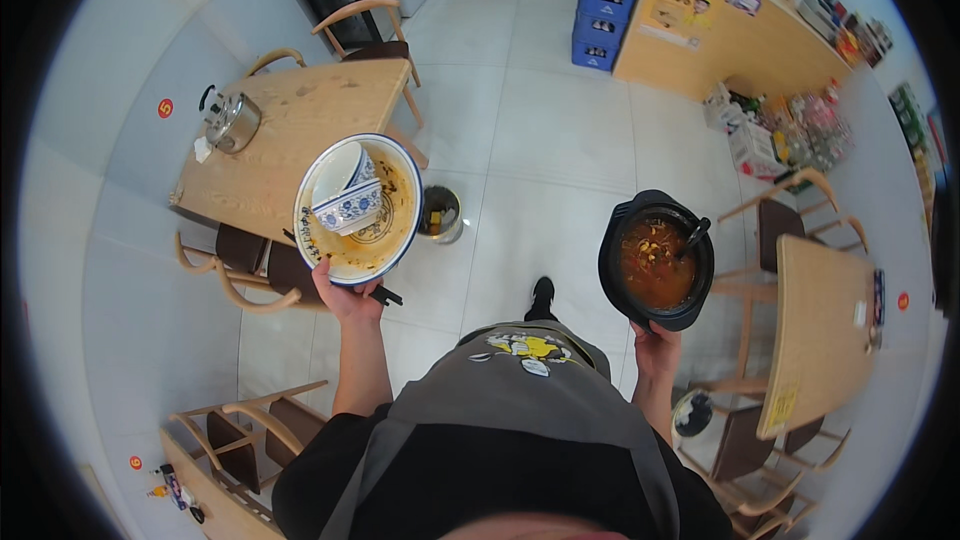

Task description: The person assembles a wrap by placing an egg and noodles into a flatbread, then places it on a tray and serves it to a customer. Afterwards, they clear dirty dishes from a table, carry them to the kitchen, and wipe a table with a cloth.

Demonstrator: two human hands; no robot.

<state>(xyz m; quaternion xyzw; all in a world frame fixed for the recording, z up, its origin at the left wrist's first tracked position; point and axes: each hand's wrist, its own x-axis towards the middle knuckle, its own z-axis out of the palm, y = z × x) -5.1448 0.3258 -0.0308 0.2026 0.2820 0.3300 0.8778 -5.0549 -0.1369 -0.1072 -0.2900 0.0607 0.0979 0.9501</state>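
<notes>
- Grips wide bowl, white with blue rim, at its near edge with left hand; lays thumb over rim and curls remaining fingers beneath.
- Carries two small bowls inside wide bowl, both tilted and touching; shows blue pattern on outer wall of the nearer one.
- Shows orange-brown residue and dark flecks on inner surface of wide bowl.
- Has dark sticks projecting to the right beside left hand, just below wide bowl; cannot tell exact finger hold on them.
- Supports black pot at its near edge with right hand; sets thumb at edge, with other fingers mostly hidden underneath.
- Contains, within black pot, red-brown soup with yellowish pieces on top; includes black-handled utensil leaning on right side of rim.
- Holds wide bowl and black pot well apart, ahead of grey apron on left and right sides, above tiled floor.
- Includes at left a wooden table bearing steel kettle; near wide bowl in view, a bin on floor.
- Includes far ahead a stack of blue crates beside wooden counter.
- Includes at right a second table with chairs nearby.
</notes>
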